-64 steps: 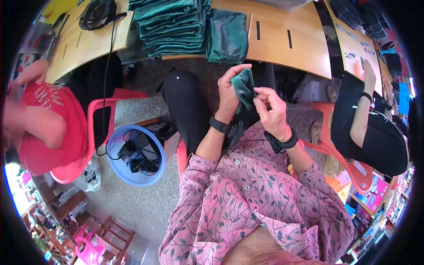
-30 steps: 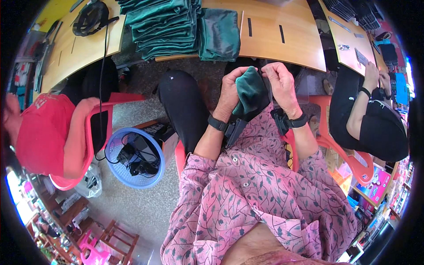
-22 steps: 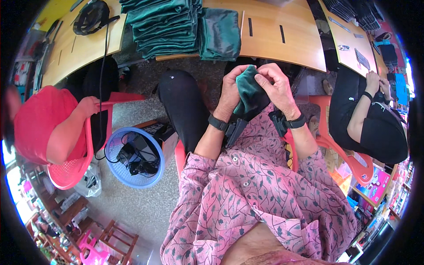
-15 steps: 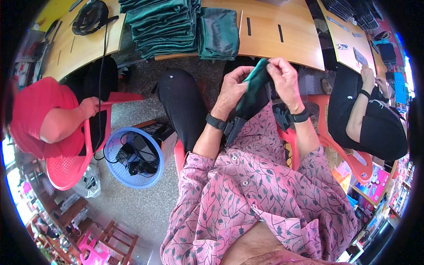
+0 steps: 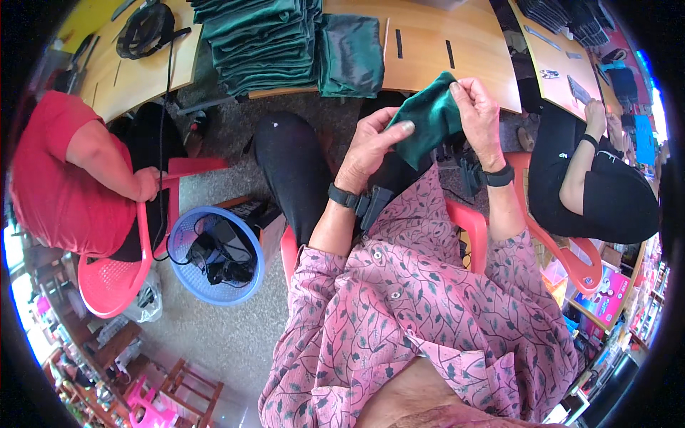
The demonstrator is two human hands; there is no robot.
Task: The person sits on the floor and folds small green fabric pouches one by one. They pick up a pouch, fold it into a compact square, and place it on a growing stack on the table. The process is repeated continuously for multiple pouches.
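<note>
Between my hands, above my lap, is a small piece of dark green, shiny cloth (image 5: 427,123). My left hand (image 5: 371,143) pinches its left edge, thumb on top and fingers behind. With thumb and fingertips my right hand (image 5: 478,118) grips the upper right corner. The cloth hangs fairly flat and tilted, its lower end loose. Beyond it, at the table's near edge, lies a folded green cloth (image 5: 349,57). Left of that rises a tall stack of folded green cloths (image 5: 260,46).
The wooden table (image 5: 457,28) has dark slots. A blue basket (image 5: 257,274) with black adapters and cables stands on the floor at left. A person in red (image 5: 71,178) sits left on a red chair (image 5: 107,285); another in black (image 5: 606,178) sits right.
The green cloth has been opened out from a narrow fold into a wider, flatter piece. My right hand has moved slightly right. The person in red has shifted posture.
</note>
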